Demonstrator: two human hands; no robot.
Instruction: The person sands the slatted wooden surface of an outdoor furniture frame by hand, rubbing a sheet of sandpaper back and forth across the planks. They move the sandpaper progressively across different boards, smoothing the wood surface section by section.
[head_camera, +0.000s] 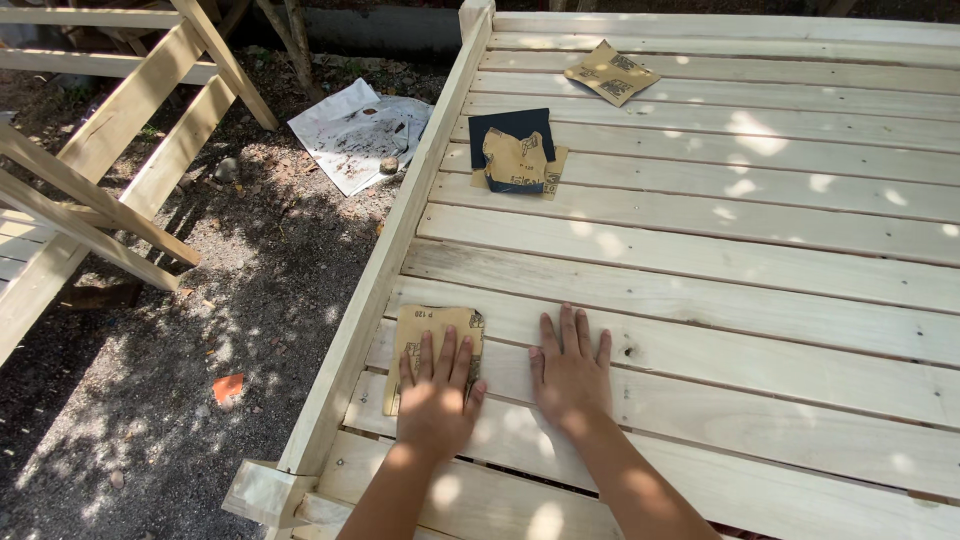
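Observation:
My left hand lies flat, fingers spread, on a tan sheet of sandpaper near the left edge of a slatted pale wood frame. My right hand rests flat on the bare slats just to the right of it, palm down, holding nothing. Both forearms come in from the bottom of the view.
More sandpaper lies farther up the slats: a dark sheet with a crumpled tan piece on it and a tan sheet near the far end. Left of the frame is bare ground with a dirty white sheet and other wooden frames.

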